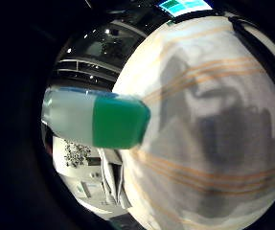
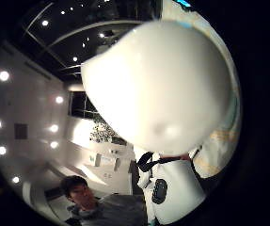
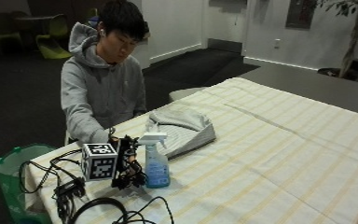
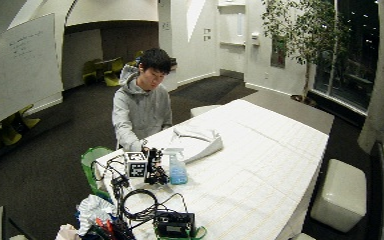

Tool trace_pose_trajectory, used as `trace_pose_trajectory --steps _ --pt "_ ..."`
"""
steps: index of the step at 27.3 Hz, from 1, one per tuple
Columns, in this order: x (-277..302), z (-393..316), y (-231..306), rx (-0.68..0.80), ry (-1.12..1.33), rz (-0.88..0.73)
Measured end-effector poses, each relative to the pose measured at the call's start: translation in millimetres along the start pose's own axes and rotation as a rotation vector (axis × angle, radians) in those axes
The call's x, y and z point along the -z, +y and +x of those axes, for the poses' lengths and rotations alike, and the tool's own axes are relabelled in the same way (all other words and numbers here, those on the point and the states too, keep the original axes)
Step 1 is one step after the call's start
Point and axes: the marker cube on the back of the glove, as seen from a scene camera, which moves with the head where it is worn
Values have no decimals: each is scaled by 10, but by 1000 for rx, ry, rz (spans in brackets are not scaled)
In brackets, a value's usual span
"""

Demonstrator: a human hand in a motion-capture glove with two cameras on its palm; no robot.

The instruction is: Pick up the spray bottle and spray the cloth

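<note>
Dim lounge-type room, big table under a cream tablecloth with pale yellow stripes (image 3: 278, 154). Translucent blue spray bottle with a white trigger head (image 3: 156, 163) standing upright near the tablecloth's corner closest to the person, long axis vertical, nozzle pointing back toward the person's side. Black-gloved right hand (image 3: 127, 165) right up against the bottle on the side away from the open cloth, looks wrapped round its body, though can't honestly tell finger curl from here. Palm views filled with the bottle, so very close to the palm. Folded grey-and-white striped cloth (image 3: 182, 130) lying just beyond the bottle, further along the same edge. Probably needs a lift and a turn of the nozzle toward that cloth. Loads of open tablecloth off to the far side, black cables (image 3: 113, 207) crowding the near corner.
</note>
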Motion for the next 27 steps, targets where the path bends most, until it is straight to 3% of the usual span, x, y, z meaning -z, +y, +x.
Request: trace_pose_trajectory --steps 27 --pt "-374 47 -184 -8 -76 -24"
